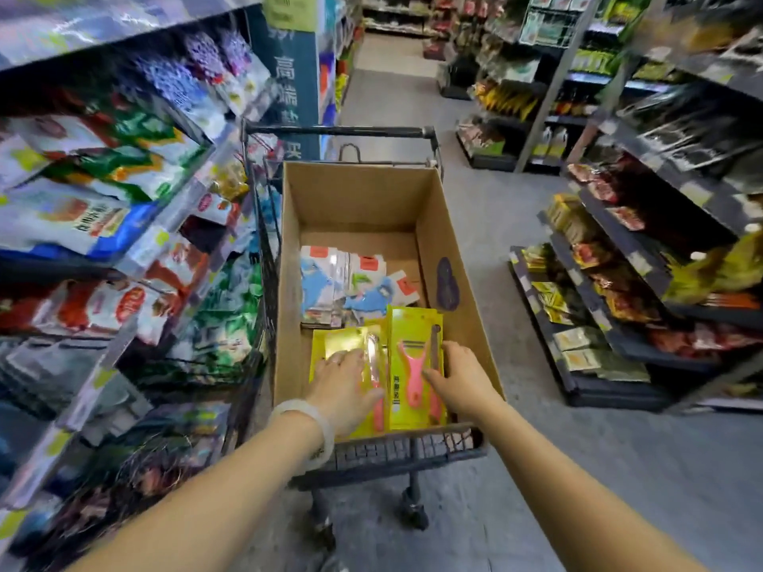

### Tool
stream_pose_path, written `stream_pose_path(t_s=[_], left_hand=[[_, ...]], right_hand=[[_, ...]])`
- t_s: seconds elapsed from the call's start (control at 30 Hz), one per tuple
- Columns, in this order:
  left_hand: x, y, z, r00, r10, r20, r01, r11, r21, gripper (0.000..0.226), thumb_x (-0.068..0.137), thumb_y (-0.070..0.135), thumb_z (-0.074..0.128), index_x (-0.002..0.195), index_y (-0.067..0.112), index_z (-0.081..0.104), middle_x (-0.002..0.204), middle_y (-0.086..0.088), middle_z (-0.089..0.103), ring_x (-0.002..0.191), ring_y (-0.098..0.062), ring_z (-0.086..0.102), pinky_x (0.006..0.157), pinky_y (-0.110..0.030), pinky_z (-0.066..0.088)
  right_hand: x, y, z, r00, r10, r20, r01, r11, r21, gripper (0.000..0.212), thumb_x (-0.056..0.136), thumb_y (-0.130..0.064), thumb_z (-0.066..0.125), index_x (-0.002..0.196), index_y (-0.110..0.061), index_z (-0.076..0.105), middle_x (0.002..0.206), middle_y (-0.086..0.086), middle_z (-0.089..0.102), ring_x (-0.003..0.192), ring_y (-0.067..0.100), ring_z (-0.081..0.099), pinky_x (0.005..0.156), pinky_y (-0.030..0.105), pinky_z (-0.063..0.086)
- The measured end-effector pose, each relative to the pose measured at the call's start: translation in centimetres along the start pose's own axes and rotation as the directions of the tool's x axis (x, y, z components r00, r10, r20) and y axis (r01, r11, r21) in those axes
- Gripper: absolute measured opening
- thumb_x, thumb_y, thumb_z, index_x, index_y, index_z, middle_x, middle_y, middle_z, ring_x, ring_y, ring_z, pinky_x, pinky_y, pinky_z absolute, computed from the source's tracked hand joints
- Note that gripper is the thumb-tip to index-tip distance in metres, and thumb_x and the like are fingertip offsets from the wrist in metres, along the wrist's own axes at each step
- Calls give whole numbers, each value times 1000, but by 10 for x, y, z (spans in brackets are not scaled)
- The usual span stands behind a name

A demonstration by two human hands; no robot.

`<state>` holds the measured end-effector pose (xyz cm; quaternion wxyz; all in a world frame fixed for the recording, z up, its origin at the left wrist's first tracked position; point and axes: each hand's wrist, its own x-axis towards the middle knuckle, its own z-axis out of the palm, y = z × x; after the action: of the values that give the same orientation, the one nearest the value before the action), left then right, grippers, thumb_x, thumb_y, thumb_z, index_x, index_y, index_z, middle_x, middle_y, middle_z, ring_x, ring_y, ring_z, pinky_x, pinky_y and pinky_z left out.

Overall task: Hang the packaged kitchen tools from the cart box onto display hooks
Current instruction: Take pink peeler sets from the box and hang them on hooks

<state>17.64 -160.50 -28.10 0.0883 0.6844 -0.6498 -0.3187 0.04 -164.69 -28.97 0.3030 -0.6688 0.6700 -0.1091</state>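
Note:
An open cardboard box sits in a dark wire cart. At its near end lie yellow packs of pink peelers, the right stack standing on edge. My left hand rests flat on the left yellow pack, fingers spread. My right hand curls around the right edge of the upright peeler pack. Further in the box lie several white-and-blue packaged tools. No display hooks are clearly seen.
Shelves of bagged goods press close on the left of the cart. Lower shelves with packets stand to the right across a grey floor aisle. The cart handle is at the far end.

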Motion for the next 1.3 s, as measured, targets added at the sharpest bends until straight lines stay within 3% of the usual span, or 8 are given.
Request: stream_pose_path(t_s=[0.13, 0.27, 0.5, 0.8, 0.93, 1.07, 1.2, 1.3], left_hand=[[51, -11, 10, 997, -36, 65, 38, 999, -29, 61, 94, 37, 48, 145, 15, 23, 153, -7, 26, 144, -25, 15, 117, -41, 12], [82, -27, 23, 988, -98, 123, 117, 981, -157, 63, 94, 37, 50, 146, 20, 20, 157, -1, 15, 147, -19, 6, 116, -33, 12], [124, -48, 30, 964, -224, 143, 254, 936, -246, 55, 91, 35, 55, 139, 18, 33, 146, -8, 39, 131, -22, 42, 100, -29, 38], [152, -27, 41, 944, -212, 252, 295, 885, -359, 93, 71, 36, 78, 144, 16, 24, 145, -2, 38, 136, -19, 36, 109, -31, 32], [162, -18, 28, 928, -372, 20, 291, 692, -660, 87, 54, 46, 84, 127, 19, 45, 118, -1, 62, 108, -19, 59, 98, -40, 45], [165, -28, 7, 852, -508, -128, 256, 616, -745, 66, 54, 27, 89, 109, 13, 54, 106, -10, 65, 99, -29, 61, 89, -45, 49], [157, -42, 5, 836, -527, -154, 214, 571, -793, 52, 65, 10, 83, 108, 13, 54, 97, -4, 65, 94, -26, 61, 69, -26, 45], [148, -47, 6, 842, -526, -123, 225, 549, -805, 58, 61, 19, 85, 111, 13, 56, 102, -6, 67, 97, -26, 62, 82, -39, 50]], right_hand=[[63, 11, 23, 975, 210, 74, -219, 963, 160, 50, 88, -33, 59, 125, -1, 46, 116, 18, 61, 107, 32, 58, 87, 38, 47], [110, 43, 60, 925, 329, 191, -358, 922, 146, 89, 73, -37, 76, 141, -6, 28, 141, 15, 41, 130, 30, 42, 107, 42, 37], [156, 60, 94, 849, 497, 180, -513, 856, 56, 136, 56, -45, 86, 149, -13, -7, 152, 19, 10, 141, 36, 20, 113, 46, 25], [151, 24, 56, 943, 329, 40, -325, 895, 305, 116, 54, -41, 87, 143, -13, 19, 132, 12, 31, 126, 28, 33, 108, 37, 33], [167, -15, 32, 984, 124, 129, -166, 903, 396, 107, 58, -54, 80, 142, -18, 24, 130, 4, 38, 111, 17, 51, 100, 37, 46], [184, -7, 23, 962, 140, 232, -258, 736, 626, 50, 88, -39, 59, 130, -15, 48, 123, 2, 56, 104, 13, 58, 89, 29, 49], [182, 52, 64, 859, 435, 271, -503, 816, 283, 89, 77, -43, 71, 144, -9, 25, 143, 14, 41, 128, 30, 45, 105, 43, 41], [169, 80, 99, 724, 546, 422, -635, 767, 96, 122, 66, -47, 79, 148, -10, -4, 151, 19, 25, 137, 37, 32, 110, 48, 34]])
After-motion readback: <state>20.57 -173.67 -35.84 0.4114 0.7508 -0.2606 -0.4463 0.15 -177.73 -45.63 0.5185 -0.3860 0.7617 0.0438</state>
